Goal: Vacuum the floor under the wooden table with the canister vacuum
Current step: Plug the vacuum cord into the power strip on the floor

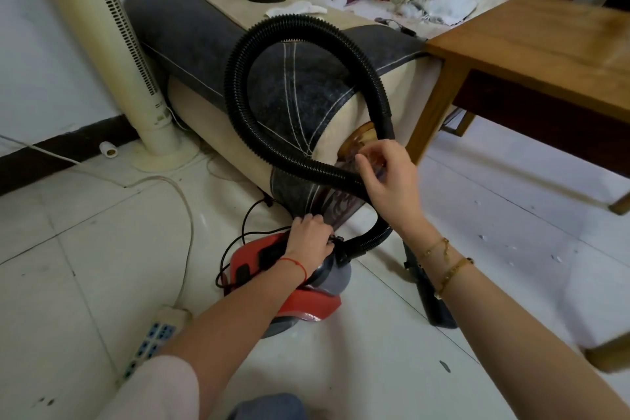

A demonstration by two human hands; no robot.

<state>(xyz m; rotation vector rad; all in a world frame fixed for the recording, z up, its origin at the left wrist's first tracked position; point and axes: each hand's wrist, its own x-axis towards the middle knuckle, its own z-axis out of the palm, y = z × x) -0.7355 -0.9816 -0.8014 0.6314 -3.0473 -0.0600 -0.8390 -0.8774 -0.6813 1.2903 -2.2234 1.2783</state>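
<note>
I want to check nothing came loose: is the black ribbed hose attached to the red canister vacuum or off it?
Attached: the black ribbed hose loops down into the red canister vacuum front, beside the left hand.

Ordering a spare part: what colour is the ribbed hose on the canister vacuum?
Black, all along the ribbed flexible hose looping up from the red canister vacuum; only the head view shows it.

Both forearms are bare. A thin red string bracelet (296,265) is worn on the left wrist. Two gold-coloured bracelets (443,262) are worn on the right wrist, one a fine chain, the other a broader band. A pale sleeve (160,389) is seen on the left upper arm.
</note>
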